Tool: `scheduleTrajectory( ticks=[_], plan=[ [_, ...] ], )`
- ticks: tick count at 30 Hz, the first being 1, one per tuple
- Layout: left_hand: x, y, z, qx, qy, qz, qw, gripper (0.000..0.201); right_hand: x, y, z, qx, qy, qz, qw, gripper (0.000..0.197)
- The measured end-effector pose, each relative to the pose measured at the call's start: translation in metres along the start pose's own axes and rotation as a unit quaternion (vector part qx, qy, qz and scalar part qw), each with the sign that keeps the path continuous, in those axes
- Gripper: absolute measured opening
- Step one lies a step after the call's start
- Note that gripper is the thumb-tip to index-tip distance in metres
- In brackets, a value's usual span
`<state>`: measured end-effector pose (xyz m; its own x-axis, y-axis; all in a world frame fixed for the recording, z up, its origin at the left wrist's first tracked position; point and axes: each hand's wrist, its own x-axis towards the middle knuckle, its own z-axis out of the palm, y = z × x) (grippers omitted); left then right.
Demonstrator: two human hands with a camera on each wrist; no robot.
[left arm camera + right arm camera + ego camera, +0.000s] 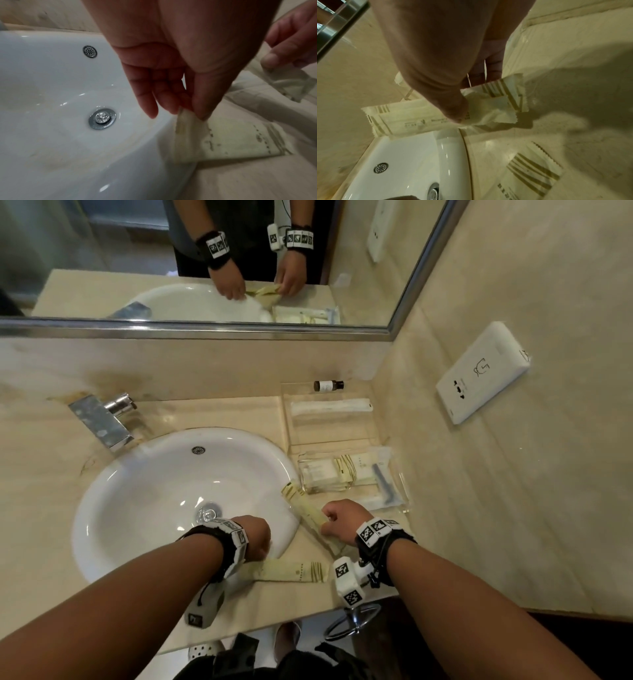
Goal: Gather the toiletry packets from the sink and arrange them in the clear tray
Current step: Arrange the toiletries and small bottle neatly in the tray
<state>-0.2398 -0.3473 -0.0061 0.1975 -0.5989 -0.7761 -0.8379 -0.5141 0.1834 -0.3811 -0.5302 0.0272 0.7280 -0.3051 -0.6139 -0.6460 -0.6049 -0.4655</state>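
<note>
My left hand is at the front right rim of the white sink. Its thumb and fingers pinch the end of a cream striped packet, which lies flat on the counter. My right hand grips cream packets that reach over the sink's right rim. Its thumb presses on them; I cannot tell if it holds one or two. The clear tray stands just beyond, with packets stacked at its near end.
The tray also holds a blue razor, a long white packet and a small brown bottle. The chrome tap is at the back left. A wall with a socket plate is close on the right, and the mirror is behind.
</note>
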Motion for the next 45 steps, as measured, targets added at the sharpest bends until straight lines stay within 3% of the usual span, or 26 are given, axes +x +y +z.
scheduleTrajectory(
  ticks=[4,10,13,18,23,30,35,41,45],
  plan=[
    [-0.001,-0.010,-0.009,0.001,0.023,-0.006,1.000,0.027,0.002,-0.005,-0.008,-0.035,0.009,-0.002,0.999,0.005],
    [0.002,-0.002,0.007,0.075,-0.023,-0.006,0.997,0.063,0.013,-0.001,-0.033,-0.173,0.147,-0.017,0.974,0.023],
    [0.001,0.007,0.010,0.095,-0.014,-0.003,0.995,0.050,0.020,0.017,-0.040,-0.187,0.187,-0.002,0.964,0.027],
    [0.004,0.008,0.006,0.083,-0.041,0.007,0.996,0.028,0.035,0.051,-0.039,-0.190,0.197,0.002,0.962,0.034],
    [0.001,0.006,-0.003,0.021,-0.027,-0.004,0.999,0.024,0.044,0.063,-0.034,-0.223,0.198,0.002,0.954,0.035],
    [-0.008,-0.008,-0.033,-0.101,0.044,0.004,0.994,0.018,0.043,0.061,-0.024,-0.220,0.159,0.020,0.962,0.036],
    [-0.004,-0.003,-0.059,-0.162,0.102,0.016,0.981,0.007,0.037,0.059,-0.022,-0.232,0.158,0.023,0.960,0.014],
    [0.017,0.019,-0.076,-0.197,0.177,0.011,0.964,0.004,0.037,0.068,-0.021,-0.188,0.117,0.001,0.975,0.031],
    [0.037,0.030,-0.080,-0.209,0.193,0.003,0.959,0.017,0.029,0.079,-0.030,-0.068,0.181,0.065,0.979,0.037]
  ],
)
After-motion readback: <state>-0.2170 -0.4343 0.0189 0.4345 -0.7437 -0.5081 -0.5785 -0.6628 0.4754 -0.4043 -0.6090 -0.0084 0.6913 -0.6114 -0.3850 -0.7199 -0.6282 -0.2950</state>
